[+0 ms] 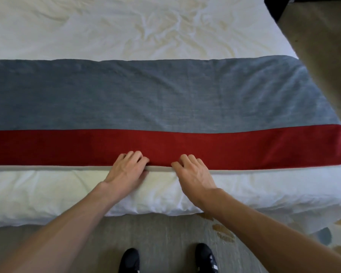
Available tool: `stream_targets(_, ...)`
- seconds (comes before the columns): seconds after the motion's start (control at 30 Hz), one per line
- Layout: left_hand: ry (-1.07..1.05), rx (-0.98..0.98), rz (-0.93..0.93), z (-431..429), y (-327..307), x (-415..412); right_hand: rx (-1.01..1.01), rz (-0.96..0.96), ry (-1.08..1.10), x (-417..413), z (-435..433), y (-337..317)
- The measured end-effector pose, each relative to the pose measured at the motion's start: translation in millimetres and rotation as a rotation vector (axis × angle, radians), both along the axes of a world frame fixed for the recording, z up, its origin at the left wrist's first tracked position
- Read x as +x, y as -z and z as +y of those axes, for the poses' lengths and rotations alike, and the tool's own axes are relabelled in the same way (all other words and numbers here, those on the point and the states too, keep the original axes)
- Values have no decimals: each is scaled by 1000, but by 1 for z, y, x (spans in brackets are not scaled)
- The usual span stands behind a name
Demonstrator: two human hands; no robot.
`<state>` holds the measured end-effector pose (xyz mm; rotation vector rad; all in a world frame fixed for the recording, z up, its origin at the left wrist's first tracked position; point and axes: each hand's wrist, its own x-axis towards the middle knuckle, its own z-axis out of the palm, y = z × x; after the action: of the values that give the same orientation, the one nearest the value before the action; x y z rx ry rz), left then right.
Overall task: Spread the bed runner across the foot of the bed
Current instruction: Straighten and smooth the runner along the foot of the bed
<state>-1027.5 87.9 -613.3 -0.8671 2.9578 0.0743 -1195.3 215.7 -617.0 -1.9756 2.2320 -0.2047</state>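
The grey and red striped fabric bed runner [165,99] lies flat across the foot of the white-covered bed [47,194]. The left hand [126,168] and right hand [193,172], close together, grip its near hem. Their fingers curl on the red band, with the thumbs at the edge.

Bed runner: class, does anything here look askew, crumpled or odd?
The bed runner lies fairly straight, with faint creases near its right end. The white duvet beyond it is rumpled, with yellowish patches.
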Motion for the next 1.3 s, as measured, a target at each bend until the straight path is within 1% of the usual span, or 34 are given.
stream_targets(0.2,31,29,69,-42,0,59,24,61,58,52,-42,2)
stream_targets(0.37,107,81,120,-61,-1,82,-1,95,141,71,-52,5)
stream_targets(0.53,124,113,178,-58,8,85,-51,130,150,78,-53,3)
stream_targets(0.67,181,93,182,-47,21,96,-95,139,100,83,-35,15)
stream_targets(0.83,187,138,223,-38,33,108,-28,157,138,98,-21,26)
stream_targets(0.97,236,97,220,-48,24,116,-66,103,160,98,-36,17)
stream_targets(1.07,190,56,196,-65,15,131,-71,61,127,107,-59,11)
stream_targets(1.3,78,11,84,-121,3,202,-78,-57,-3,184,-116,5)
